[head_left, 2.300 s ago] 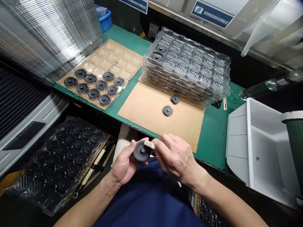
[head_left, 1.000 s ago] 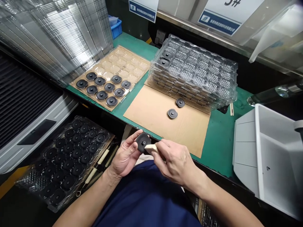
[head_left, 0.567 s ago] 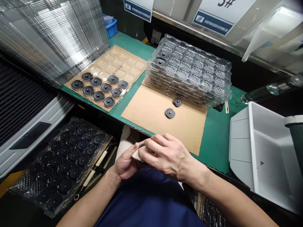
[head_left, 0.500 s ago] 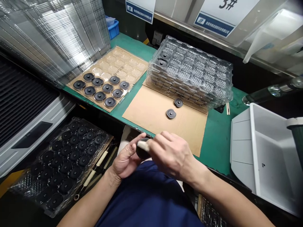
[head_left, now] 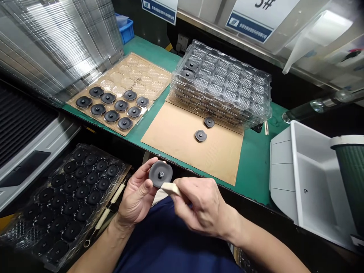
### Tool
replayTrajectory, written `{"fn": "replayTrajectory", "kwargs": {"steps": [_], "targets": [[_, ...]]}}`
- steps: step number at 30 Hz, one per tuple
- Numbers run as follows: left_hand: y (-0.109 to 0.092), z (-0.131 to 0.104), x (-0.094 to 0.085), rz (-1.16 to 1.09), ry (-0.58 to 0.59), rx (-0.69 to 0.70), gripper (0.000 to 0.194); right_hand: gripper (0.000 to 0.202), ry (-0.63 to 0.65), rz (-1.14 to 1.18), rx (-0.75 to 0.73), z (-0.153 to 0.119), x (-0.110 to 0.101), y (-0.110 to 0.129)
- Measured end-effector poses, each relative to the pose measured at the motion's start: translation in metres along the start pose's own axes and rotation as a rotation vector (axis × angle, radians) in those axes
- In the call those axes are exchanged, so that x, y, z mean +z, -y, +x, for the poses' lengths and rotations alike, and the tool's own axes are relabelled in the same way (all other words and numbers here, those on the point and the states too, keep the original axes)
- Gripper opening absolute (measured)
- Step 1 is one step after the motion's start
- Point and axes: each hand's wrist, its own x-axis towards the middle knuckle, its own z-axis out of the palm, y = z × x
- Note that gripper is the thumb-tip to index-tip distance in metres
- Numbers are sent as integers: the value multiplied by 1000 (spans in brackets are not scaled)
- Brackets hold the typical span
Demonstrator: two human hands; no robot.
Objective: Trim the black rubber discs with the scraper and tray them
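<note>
In the left hand (head_left: 136, 203), a dark disc (head_left: 155, 178) is held by the fingers, just short of the worktop (head_left: 257, 170). The disc's rim seems to be being worked; rotation is probably called for next. The pale tool (head_left: 170, 187) is pinched in the right hand (head_left: 203, 206), its rear hidden.

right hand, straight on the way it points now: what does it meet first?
Most likely the dark disc held in the left hand; the cream piece in the right hand leads and overlaps the disc's lower edge in view. Whether they touch is unclear from one camera.
</note>
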Motion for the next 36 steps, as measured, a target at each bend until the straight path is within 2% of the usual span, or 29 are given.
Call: {"fn": "replayTrajectory", "kwargs": {"steps": [5, 8, 10, 13, 17, 22, 28, 30, 33, 36], "targets": [[5, 5, -3, -17, 55, -89, 49, 24, -62, -104, 78, -3, 0, -9], [7, 8, -5, -37, 67, -142, 48, 21, 49, -21, 25, -5, -1, -13], [8, 9, -5, -46, 71, -176, 46, 20, 63, -33, 31, -7, -2, -16], [9, 10, -5, -53, 59, -210, 43, 22, 11, -112, 83, -9, 0, -21], [10, 10, -7, -64, 45, -258, 40, 22, 102, -41, -19, -12, 4, -24], [12, 12, -9, -50, 24, -319, 40, 20, 32, -95, 72, -15, 8, -30], [14, 10, -10, -42, -17, -391, 46, 23, 97, -49, 50, -15, 6, -34], [14, 9, -9, -35, -35, -397, 44, 22, 88, -51, 77, -16, 5, -32], [12, 9, -7, -14, -52, -372, 40, 21, 147, 2, 37, -19, 4, -28], [13, 9, -5, 29, 7, -358, 36, 22, 163, -26, 9, -21, 5, -28]]}}
